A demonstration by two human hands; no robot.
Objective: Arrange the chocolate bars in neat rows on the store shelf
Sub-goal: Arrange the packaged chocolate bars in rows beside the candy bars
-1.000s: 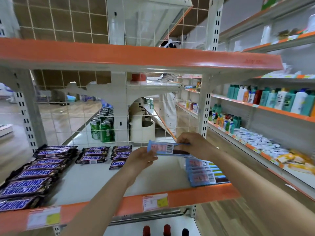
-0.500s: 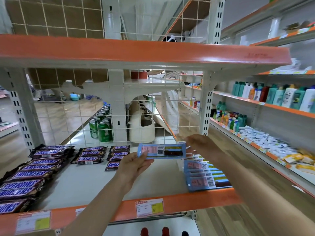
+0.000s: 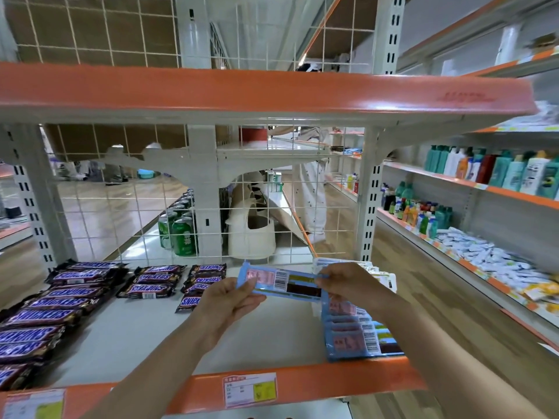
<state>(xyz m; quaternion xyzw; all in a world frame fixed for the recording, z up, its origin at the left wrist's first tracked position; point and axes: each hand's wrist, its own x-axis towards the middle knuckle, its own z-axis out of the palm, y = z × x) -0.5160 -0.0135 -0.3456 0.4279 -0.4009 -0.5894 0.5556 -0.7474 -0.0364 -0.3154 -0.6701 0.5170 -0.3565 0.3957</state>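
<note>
Chocolate bar (image 3: 281,282) in blue wrapper hangs above shelf (image 3: 145,334), left hand (image 3: 225,303) pinching its nine-o'clock end, right hand (image 3: 344,282) pinching its three-o'clock end.

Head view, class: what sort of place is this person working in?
Most likely a shop aisle: an orange-edged shelf with a price label, rows of Snickers bars, and bottles opposite.

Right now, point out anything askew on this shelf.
One brown Snickers bar lies tilted and apart at the front of the third short row. The light blue chocolate bar is held off the white shelf by both hands.
</note>
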